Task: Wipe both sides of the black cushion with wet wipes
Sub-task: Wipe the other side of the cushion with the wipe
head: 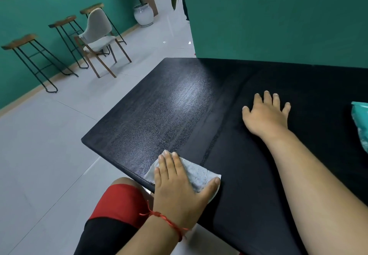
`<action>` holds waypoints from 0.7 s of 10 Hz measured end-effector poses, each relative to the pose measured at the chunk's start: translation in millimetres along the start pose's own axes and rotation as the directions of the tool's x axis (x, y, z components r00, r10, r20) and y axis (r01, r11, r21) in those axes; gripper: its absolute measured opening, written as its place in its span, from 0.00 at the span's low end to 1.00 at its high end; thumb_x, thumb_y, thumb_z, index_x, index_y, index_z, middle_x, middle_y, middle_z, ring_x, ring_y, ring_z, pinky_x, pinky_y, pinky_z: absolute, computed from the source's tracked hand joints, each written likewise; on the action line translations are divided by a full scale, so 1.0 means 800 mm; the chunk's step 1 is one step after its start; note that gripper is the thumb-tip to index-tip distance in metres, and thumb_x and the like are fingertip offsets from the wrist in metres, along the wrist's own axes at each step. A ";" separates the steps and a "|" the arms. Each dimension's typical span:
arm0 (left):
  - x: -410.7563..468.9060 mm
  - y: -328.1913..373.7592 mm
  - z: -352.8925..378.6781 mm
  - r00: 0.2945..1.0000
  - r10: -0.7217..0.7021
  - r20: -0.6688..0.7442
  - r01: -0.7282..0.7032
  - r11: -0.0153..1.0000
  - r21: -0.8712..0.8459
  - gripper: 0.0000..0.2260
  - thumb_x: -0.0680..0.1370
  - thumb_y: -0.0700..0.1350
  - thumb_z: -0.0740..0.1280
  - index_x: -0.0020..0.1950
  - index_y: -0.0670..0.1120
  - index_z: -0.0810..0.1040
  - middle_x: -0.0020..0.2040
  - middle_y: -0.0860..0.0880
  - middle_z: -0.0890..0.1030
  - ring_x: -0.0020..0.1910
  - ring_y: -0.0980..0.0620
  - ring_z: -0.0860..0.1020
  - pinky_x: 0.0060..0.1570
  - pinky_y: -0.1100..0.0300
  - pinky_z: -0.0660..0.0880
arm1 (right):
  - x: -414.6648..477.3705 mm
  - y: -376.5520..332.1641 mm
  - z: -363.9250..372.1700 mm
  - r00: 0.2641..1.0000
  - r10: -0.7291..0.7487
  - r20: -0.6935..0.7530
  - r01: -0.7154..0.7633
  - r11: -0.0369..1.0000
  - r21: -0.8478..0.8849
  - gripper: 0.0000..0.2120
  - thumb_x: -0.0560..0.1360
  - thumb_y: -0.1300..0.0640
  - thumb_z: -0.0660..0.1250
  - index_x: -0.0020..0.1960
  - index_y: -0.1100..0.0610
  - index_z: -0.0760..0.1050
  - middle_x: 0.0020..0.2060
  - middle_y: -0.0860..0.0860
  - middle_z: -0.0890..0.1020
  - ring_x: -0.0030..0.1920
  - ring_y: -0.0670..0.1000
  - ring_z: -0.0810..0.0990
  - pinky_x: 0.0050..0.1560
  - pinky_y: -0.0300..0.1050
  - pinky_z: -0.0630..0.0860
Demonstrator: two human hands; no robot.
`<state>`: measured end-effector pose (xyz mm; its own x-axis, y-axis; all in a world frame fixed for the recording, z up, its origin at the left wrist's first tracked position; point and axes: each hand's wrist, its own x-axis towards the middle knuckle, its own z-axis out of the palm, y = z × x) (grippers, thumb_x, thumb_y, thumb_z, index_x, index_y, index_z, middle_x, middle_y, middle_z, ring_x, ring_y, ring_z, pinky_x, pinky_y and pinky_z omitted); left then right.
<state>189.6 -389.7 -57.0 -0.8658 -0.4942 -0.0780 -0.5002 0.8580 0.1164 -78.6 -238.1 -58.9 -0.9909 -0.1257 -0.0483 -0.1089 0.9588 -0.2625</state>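
Black flat textured cushion (159,105) seems to overhang floor. Left hand (179,187) flat, pressing white wet wipe (197,173) at near edge. Right hand (266,115) splayed flat, pinning. Risk: hard push tips cushion, or wipe slides off edge.

**Black table top and its load**
The grained, glossy table top (159,105) lies bare ahead and to the left of the left hand (179,187). A matte black cushion (258,175) covers it from the seam beside that hand rightward, under the flat right hand (264,115). A white wet wipe (199,173) lies pressed beneath the left hand, at the near edge.
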 end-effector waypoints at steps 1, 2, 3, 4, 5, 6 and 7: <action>0.002 0.000 0.004 1.000 0.002 -0.005 -0.002 1.000 0.018 0.60 0.69 0.85 0.43 0.84 0.41 0.36 0.85 0.42 0.35 0.82 0.46 0.30 0.79 0.50 0.31 | 0.000 -0.001 -0.001 1.000 -0.001 -0.001 0.001 1.000 0.000 0.35 0.85 0.38 0.49 0.86 0.55 0.53 0.86 0.55 0.51 0.85 0.60 0.45 0.81 0.69 0.43; 0.010 0.001 0.003 1.000 0.012 0.019 -0.012 0.999 0.030 0.62 0.67 0.85 0.42 0.84 0.41 0.36 0.84 0.42 0.34 0.82 0.45 0.30 0.81 0.48 0.33 | -0.001 -0.001 -0.001 1.000 -0.002 -0.003 0.002 1.000 0.001 0.34 0.85 0.38 0.50 0.86 0.55 0.53 0.86 0.55 0.51 0.85 0.60 0.45 0.81 0.69 0.43; 0.024 0.004 0.002 0.999 0.035 0.034 -0.035 0.999 0.017 0.63 0.66 0.86 0.43 0.84 0.41 0.36 0.84 0.42 0.34 0.82 0.45 0.30 0.82 0.47 0.35 | -0.002 -0.001 -0.001 1.000 -0.002 -0.002 0.002 1.000 -0.001 0.34 0.85 0.38 0.49 0.86 0.55 0.53 0.86 0.55 0.51 0.85 0.59 0.45 0.82 0.69 0.43; 0.040 0.012 -0.001 0.998 0.048 0.038 -0.049 0.999 0.015 0.64 0.66 0.87 0.45 0.84 0.40 0.36 0.84 0.41 0.34 0.82 0.44 0.31 0.81 0.47 0.35 | -0.001 -0.002 -0.001 1.000 0.000 -0.006 0.000 1.000 -0.001 0.34 0.85 0.38 0.49 0.86 0.54 0.53 0.86 0.55 0.50 0.85 0.59 0.45 0.82 0.69 0.43; 0.058 0.024 -0.002 0.998 0.057 0.029 -0.058 0.998 0.022 0.65 0.66 0.87 0.46 0.84 0.39 0.38 0.84 0.40 0.36 0.83 0.43 0.33 0.82 0.46 0.35 | -0.001 -0.002 -0.001 1.000 0.000 -0.003 0.000 1.000 0.001 0.34 0.85 0.38 0.49 0.86 0.54 0.53 0.86 0.55 0.50 0.85 0.59 0.45 0.81 0.69 0.43; 0.076 0.035 -0.002 0.997 0.068 0.034 -0.068 0.997 0.025 0.65 0.66 0.86 0.47 0.84 0.38 0.38 0.85 0.38 0.37 0.83 0.42 0.34 0.81 0.46 0.35 | -0.002 -0.001 -0.001 1.000 -0.002 -0.004 0.002 1.000 0.009 0.34 0.85 0.39 0.49 0.86 0.55 0.53 0.86 0.55 0.50 0.85 0.59 0.44 0.82 0.69 0.43; 0.093 0.045 -0.002 0.996 0.079 0.050 -0.080 0.997 0.023 0.65 0.66 0.86 0.47 0.84 0.37 0.38 0.84 0.38 0.37 0.83 0.41 0.34 0.81 0.45 0.35 | -0.002 -0.001 -0.002 1.000 -0.001 -0.002 0.001 1.000 0.013 0.34 0.85 0.39 0.50 0.86 0.55 0.53 0.86 0.55 0.50 0.85 0.59 0.44 0.82 0.69 0.43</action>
<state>107.3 -396.2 -57.0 -0.9010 -0.4173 -0.1183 -0.4289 0.8978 0.0999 -77.2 -238.5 -57.2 -0.9910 -0.1261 -0.0458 -0.1089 0.9553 -0.2749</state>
